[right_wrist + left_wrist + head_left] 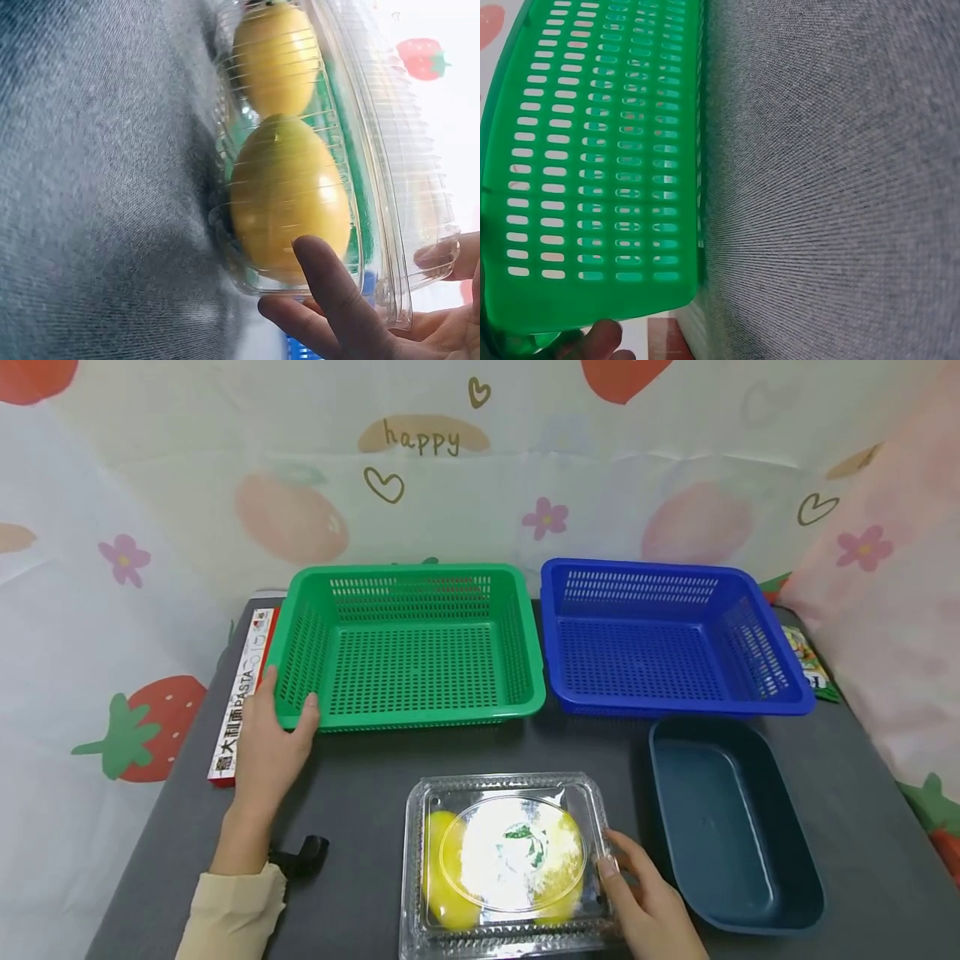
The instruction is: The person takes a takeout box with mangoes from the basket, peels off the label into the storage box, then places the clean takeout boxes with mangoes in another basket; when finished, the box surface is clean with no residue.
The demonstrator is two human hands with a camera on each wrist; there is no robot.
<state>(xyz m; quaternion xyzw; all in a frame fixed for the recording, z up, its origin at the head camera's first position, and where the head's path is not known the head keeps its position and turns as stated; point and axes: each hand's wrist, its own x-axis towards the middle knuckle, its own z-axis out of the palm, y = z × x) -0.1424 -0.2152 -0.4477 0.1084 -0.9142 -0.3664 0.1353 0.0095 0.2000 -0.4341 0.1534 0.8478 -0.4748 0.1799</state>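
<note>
Head: yellow fruit (448, 872) in clamshell (504, 782)

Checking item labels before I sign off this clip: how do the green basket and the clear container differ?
The green basket is opaque with slotted walls; the clear container is see-through. The green basket is larger than the clear container. The green basket is open-topped, whereas the clear container has a lid over yellow fruit. Both are roughly rectangular.

Left of the clear container (502, 782), a hand could pass over the grey table (360, 827) as far as a black object (306, 858). Behind it runs a narrower lane, bounded by the green basket (412, 722); to its right, the right hand (648, 893) obstructs.
</note>
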